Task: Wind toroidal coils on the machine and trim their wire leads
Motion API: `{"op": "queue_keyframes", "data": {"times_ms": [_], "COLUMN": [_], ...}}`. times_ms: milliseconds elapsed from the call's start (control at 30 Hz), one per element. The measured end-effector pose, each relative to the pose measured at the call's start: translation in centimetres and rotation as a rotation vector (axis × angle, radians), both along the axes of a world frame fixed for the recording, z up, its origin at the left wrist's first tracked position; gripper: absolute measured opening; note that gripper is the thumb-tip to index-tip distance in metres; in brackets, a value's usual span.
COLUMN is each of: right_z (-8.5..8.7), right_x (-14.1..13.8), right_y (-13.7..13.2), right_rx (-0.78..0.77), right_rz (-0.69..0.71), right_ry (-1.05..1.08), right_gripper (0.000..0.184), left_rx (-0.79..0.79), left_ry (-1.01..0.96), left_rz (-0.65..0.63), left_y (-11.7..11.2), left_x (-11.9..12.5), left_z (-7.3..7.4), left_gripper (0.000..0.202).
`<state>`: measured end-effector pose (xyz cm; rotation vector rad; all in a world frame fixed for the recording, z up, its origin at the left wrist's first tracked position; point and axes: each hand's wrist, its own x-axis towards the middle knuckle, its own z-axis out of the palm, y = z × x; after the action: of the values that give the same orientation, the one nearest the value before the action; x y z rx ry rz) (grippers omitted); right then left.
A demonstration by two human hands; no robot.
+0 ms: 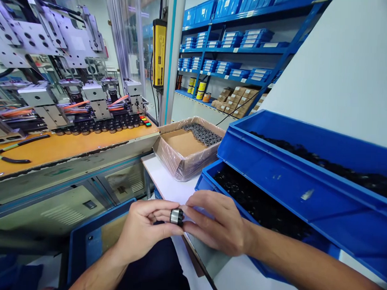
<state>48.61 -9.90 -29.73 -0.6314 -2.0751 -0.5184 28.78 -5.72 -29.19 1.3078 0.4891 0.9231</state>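
My left hand (146, 228) is closed round a small round part (176, 216), a ridged silver metal ring with black toothed pieces at its end. Thumb and fingers of that hand grip it from below and above. At the right end of the same part are the bent fingertips of my right hand (214, 222), closed on its black side. Whether the right fingers also pinch a smaller piece is hidden. Both hands are held over the near edge of a white table (162, 175).
An open carton lined with plastic (180, 163) holds rows of metal rings. Stacked blue bins (275, 177) with black parts stand on the right. Left is an orange bench (73, 147) with a machine (98, 97), several finished-looking round parts (111, 126) and pliers (14, 151). Blue shelves (235, 49) stand behind.
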Motion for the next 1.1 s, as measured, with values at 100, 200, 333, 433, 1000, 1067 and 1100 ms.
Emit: {"op": "queue_keyframes", "data": {"times_ms": [100,200,333,433,1000,1067,1100], "right_z": [0.5,0.9,0.8,0.7,0.1,0.2,0.3], "right_x": [0.0,0.0,0.0,0.0,-0.9,-1.1,-1.1], "right_y": [-0.1,-0.2,-0.3,-0.4,-0.4,-0.6,-0.7], "right_rx": [0.034,0.070,0.046,0.024,-0.025,-0.103,-0.132], "right_rz": [-0.029,-0.050,-0.066,-0.072,0.059,0.091,0.099], "right_ry": [-0.034,-0.068,-0.076,-0.054,0.094,0.136,0.148], "right_gripper": [0.015,0.013,0.015,0.015,0.024,0.025,0.025], "left_rx": [-0.009,-0.028,-0.043,-0.052,0.593,0.842,0.915], "left_ry": [0.006,0.008,0.005,-0.008,0.005,0.081,0.105], "left_rz": [-0.001,-0.002,-0.031,-0.039,0.256,0.257,0.271], "left_y": [0.0,0.1,0.0,0.1,-0.4,0.1,0.1], "left_x": [0.0,0.1,0.1,0.1,0.5,-0.2,-0.4], "left_z": [-0.1,-0.2,-0.2,-0.2,-0.4,0.0,0.1], "left_gripper": [0.041,0.040,0.038,0.037,0.041,0.037,0.036]}}
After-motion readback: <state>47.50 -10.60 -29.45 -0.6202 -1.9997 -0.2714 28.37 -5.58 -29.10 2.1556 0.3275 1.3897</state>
